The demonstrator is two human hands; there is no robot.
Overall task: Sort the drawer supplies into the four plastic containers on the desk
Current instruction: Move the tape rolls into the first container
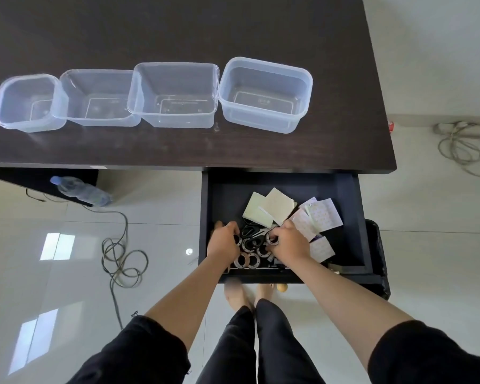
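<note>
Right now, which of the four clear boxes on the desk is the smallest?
The leftmost plastic container, at the far left end of the row. It is squarish and narrower than the other three, and its rim tucks under its neighbour's.

Person seen from above, head camera. Black short sleeves on both arms: left sleeve point(139, 353) ended above the elbow, right sleeve point(430, 356) likewise. Fabric plain, matte, no print or logo visible. Forearms bare; no watch, bracelet or ring made out on left hand point(222, 242) or right hand point(291, 242). Black trousers point(258, 347), plain, loose-fitting, reaching to the ankles. Feet point(237, 296) bare, somewhat blurred. A small dark tag or thread showed at the left sleeve hem.
</note>
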